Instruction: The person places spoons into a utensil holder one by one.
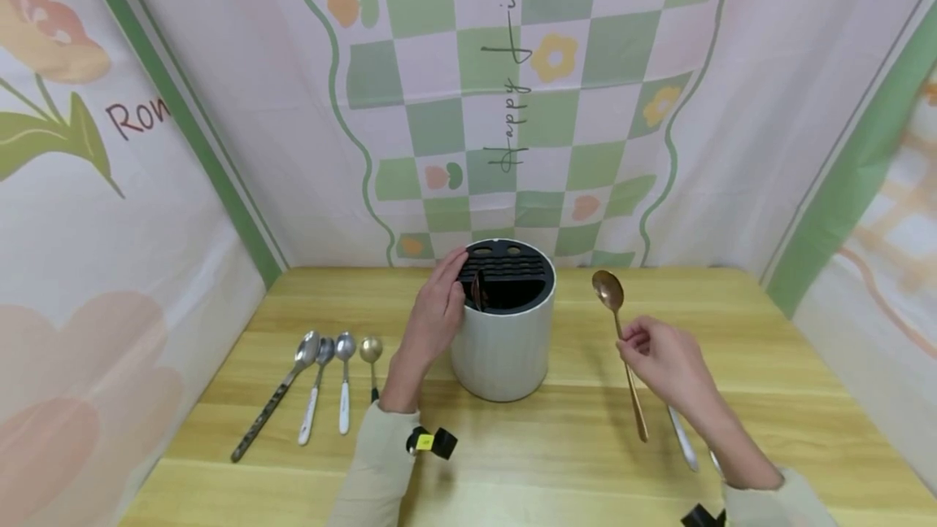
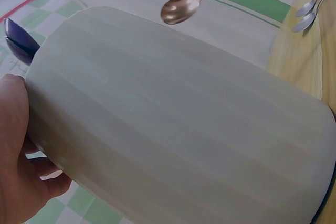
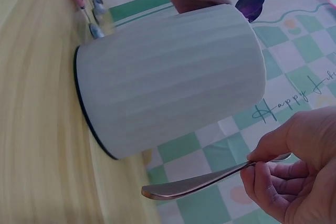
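Note:
My right hand (image 1: 662, 360) pinches a gold-coloured spoon (image 1: 607, 289) midway along its handle, bowl upward, to the right of the utensil holder. The right wrist view shows the spoon's handle (image 3: 194, 183) between thumb and fingers. The white ribbed utensil holder (image 1: 501, 356) stands upright with a black slotted lid (image 1: 505, 265). Against its left side and rim rests my left hand (image 1: 433, 311), fingers extended. A dark, shiny spoon (image 1: 478, 291) stands in the lid's large opening; its bowl (image 3: 251, 4) shows above the rim in the right wrist view.
Left on the wooden table (image 1: 512, 462) lie several spoons, including a long dark-handled spoon (image 1: 271, 413) and a white-handled spoon (image 1: 344, 385). Partly under my right arm lies a silver utensil (image 1: 683, 439). A patterned cloth (image 1: 483, 104) hangs behind the table.

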